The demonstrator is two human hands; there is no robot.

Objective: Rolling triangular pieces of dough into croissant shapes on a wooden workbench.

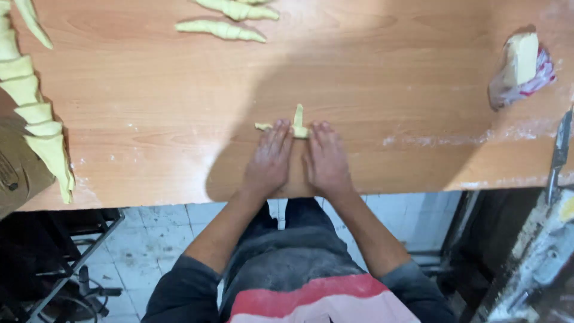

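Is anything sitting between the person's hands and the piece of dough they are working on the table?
Nothing visible does. The left hand and right hand lie flat side by side with their fingertips already on the dough piece. The wooden table around it is bare; the rolled dough pieces lie apart at the far edge.

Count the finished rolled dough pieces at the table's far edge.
2: one rolled dough piece lies whole, another sits behind it, cut by the frame's top edge. More may lie beyond view.
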